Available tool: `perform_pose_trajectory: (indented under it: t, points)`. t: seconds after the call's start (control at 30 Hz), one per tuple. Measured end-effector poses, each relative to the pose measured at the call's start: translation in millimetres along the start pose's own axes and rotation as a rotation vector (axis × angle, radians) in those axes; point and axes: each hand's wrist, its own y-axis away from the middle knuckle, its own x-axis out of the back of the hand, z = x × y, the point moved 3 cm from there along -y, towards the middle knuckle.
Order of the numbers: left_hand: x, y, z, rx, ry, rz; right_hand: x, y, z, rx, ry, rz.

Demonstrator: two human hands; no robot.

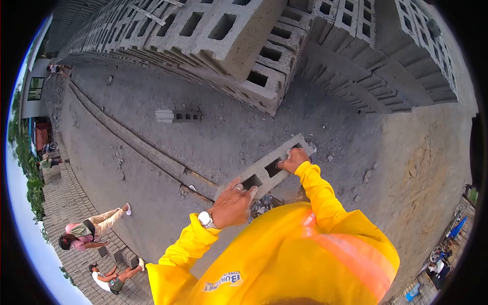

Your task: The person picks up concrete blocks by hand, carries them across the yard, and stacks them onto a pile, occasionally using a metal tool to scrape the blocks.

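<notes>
A grey hollow concrete block (277, 163) is held in front of my body, slanting up to the right, with its hollows facing up. My right hand (294, 159) is closed on its far right part, fingers hooked into the hollows. Toward the block's left end, my left hand (233, 204) grips around the edge by the left hollow; some of its fingertips are hidden. A silver watch (206, 219) is on my left wrist. Both arms are in yellow sleeves.
Tall stacks of concrete blocks (239, 43) stand ahead, with more stacks (376, 76) at the right. A single block (177, 116) lies on the dusty ground. Long rails (137, 137) run at the left, and two people (84, 236) (113, 278) are near more stacked blocks.
</notes>
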Motion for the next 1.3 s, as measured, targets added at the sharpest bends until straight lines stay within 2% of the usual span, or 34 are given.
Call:
perform_pose_trajectory:
  t: [0.1,0.17,0.3,0.37,0.5,0.6,0.7,0.87,1.07,1.17,1.2,1.27,1.3]
  points:
    - [43,31,7,-0.042,0.034,0.104,49,24,-35,0.084,0.142,0.153]
    - [71,42,18,-0.057,0.059,0.142,103,52,-67,0.138,0.227,0.243]
    - [135,42,38,-0.112,-0.013,0.366,209,77,-117,0.274,0.388,0.46]
    - [167,28,47,-0.085,-0.042,0.422,262,73,-139,0.314,0.421,0.479]
    - [203,-31,41,-0.083,-0.176,0.764,343,28,-165,0.457,0.479,0.628]
    - [227,-87,28,-0.037,-0.19,0.852,393,-25,-174,0.508,0.533,0.649]
    - [243,-133,5,0.01,-0.235,0.893,420,-81,-181,0.558,0.558,0.712]
    - [255,-172,-8,0.075,-0.177,0.864,431,-143,-190,0.609,0.583,0.601]
    - [249,-175,-19,0.083,-0.121,0.85,424,-141,-185,0.619,0.594,0.655]
    - [244,-172,-20,0.054,-0.119,0.967,422,-150,-186,0.612,0.684,0.647]
    - [244,-165,-19,-0.014,-0.077,1.043,422,-151,-187,0.57,0.7,0.613]
    - [235,-142,-20,-0.165,0.004,1.195,423,-152,-176,0.72,0.628,0.731]
    - [220,-126,-26,-0.139,0.05,1.223,426,-145,-175,0.678,0.566,0.692]
